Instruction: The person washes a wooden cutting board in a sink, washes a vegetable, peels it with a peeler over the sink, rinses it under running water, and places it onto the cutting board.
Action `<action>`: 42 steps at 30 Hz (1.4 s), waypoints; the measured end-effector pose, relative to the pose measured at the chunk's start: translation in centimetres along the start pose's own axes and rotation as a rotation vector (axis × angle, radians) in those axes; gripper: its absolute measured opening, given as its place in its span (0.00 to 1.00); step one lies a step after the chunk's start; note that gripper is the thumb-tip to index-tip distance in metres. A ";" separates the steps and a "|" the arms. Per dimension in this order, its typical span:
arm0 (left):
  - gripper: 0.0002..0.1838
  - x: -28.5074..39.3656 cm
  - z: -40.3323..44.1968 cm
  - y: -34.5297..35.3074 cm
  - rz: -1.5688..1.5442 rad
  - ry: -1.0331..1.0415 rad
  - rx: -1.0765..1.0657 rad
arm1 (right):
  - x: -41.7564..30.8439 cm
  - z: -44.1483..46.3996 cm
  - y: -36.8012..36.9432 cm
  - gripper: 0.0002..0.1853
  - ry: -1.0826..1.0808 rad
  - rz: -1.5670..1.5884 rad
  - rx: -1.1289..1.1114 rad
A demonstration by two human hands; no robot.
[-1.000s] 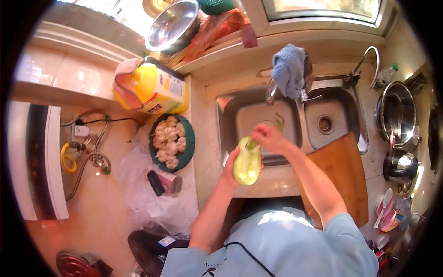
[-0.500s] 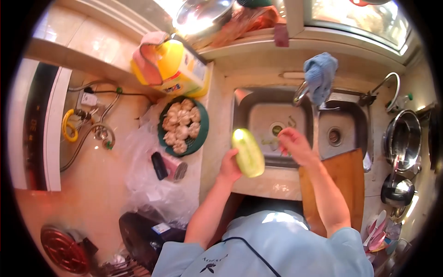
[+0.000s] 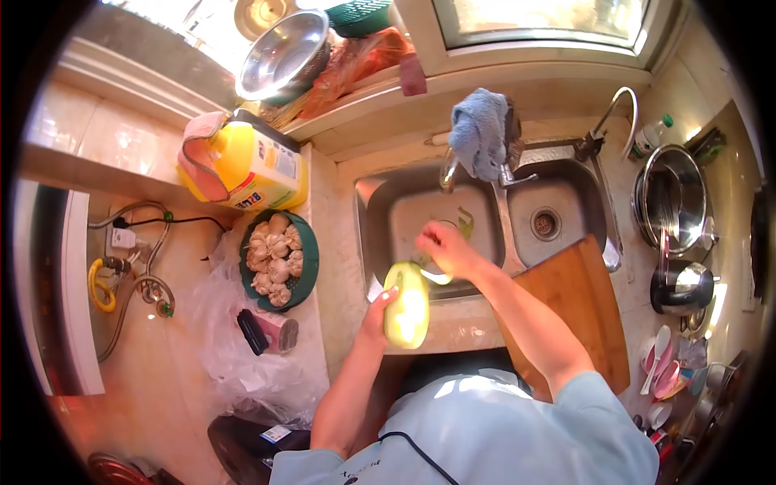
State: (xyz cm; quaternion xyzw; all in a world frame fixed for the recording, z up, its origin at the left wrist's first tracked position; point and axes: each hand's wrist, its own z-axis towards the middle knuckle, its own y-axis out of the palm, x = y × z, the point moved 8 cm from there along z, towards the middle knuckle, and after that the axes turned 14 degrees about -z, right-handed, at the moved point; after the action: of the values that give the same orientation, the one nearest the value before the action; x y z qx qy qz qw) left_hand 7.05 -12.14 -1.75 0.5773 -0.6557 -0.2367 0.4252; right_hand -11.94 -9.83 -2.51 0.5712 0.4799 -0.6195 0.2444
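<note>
A pale green, peeled-looking vegetable [image 3: 406, 307] is upright in my left hand [image 3: 377, 315], whose fingers wrap round its left side and back. It is just in front of the left sink basin's near edge. My right hand [image 3: 446, 247] is closed above that basin, near the vegetable's top end; what its fingers hold is too small to make out. A pale strip of peel [image 3: 437, 277] hangs below the right hand. Green peelings [image 3: 466, 222] lie in the left basin [image 3: 396, 234].
A wooden board [image 3: 570, 311] lies right of my right forearm. A blue cloth [image 3: 478, 133] hangs over the faucet. On the left are a green basket [image 3: 305, 279] of garlic, a yellow jug [image 3: 246, 166] and plastic wrap [image 3: 218, 339]. Metal bowls [image 3: 671, 198] and a kettle [image 3: 683, 287] stand right.
The right hand has moved from over the basin back towards the vegetable's top. The left hand still holds the vegetable, now more upright. The whole view has shifted with the head.
</note>
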 end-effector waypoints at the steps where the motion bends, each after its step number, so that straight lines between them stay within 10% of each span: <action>1: 0.33 -0.5 -0.6 -0.1 0.008 -0.013 -0.010 | 3.9 1.6 0.2 0.10 0.045 -0.119 0.122; 8: 0.35 -0.1 -0.7 1.5 -0.262 0.111 -0.103 | 9.4 -1.3 -4.8 0.11 0.415 -0.989 0.201; 14: 0.37 0.1 1.0 -0.2 -0.303 0.029 -0.150 | 4.8 -1.3 -1.2 0.08 -0.192 -1.127 0.252; 17: 0.37 -0.1 0.9 2.4 -0.367 0.030 -0.159 | 9.9 -0.4 -0.5 0.09 -0.019 -1.295 -0.082; 26: 0.38 -0.1 1.7 3.9 -0.294 0.048 -0.229 | 4.5 0.6 -1.0 0.06 -0.451 -1.217 0.174; 32: 0.41 -1.3 2.8 3.8 -0.294 -0.029 -0.299 | -2.2 1.4 0.6 0.05 -0.143 -0.919 0.261; 42: 0.38 -1.6 2.8 2.2 -0.167 -0.048 -0.134 | -0.5 0.6 -1.9 0.04 -0.230 -0.947 0.366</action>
State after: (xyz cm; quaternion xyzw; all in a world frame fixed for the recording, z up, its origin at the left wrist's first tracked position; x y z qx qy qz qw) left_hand 3.42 -10.60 -1.96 0.5944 -0.5981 -0.3282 0.4257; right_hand -13.75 -9.69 -1.47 0.2529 0.5397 -0.7946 -0.1153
